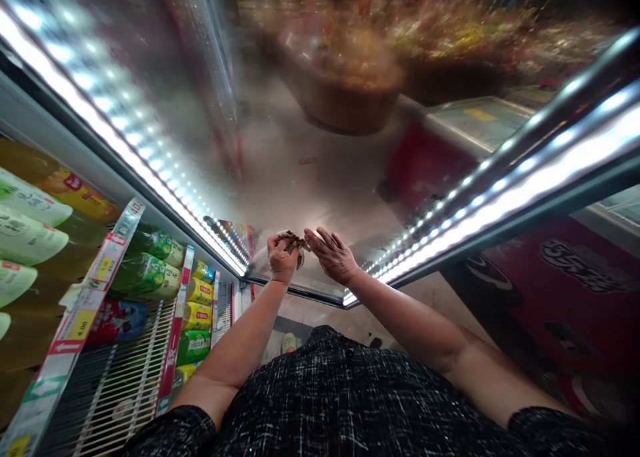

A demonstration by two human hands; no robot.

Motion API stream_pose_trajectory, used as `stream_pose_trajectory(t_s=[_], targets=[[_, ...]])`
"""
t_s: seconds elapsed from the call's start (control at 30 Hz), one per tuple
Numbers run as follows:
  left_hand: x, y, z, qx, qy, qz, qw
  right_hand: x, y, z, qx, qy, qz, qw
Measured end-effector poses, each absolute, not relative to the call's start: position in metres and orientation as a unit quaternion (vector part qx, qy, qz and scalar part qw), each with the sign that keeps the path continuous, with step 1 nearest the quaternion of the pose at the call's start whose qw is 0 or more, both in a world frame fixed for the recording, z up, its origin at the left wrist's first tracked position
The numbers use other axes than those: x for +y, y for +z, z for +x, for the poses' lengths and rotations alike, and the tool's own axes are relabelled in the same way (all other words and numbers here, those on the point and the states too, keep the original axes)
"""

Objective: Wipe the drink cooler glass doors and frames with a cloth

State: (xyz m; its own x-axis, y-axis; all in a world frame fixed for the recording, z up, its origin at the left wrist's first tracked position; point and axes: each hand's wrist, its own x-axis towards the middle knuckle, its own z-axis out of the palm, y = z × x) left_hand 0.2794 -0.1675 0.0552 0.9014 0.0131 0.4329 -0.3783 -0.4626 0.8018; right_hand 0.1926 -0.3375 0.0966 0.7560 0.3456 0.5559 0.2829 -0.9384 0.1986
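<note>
In the head view my left hand (283,260) is closed around a crumpled brownish cloth (301,257), low at the inner face of a glass cooler door (320,197). Just to its right is my right hand (334,254), fingers stretched out and palm toward the glass. Its fingertips come close to the cloth's edge; whether they touch it I cannot tell. The door stands swung out, with bright LED strips (440,244) along its sides.
Cooler shelves on the left hold bottled drinks (150,270), with price strips (100,270) and a wire rack (135,377). A red chest freezer (550,297) stands at the right. Beyond the glass, a round wooden tub (345,97) and colourful goods appear blurred. A shoe (289,342) shows on the floor.
</note>
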Motion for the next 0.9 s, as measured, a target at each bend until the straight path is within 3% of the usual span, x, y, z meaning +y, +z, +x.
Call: stream_pose_trajectory(t_s=[0.9], targets=[[-0.193,0.065,0.259,-0.176,0.204,0.831,0.486,-0.341,0.096,0.174,0.143,0.271,0.951,0.047]])
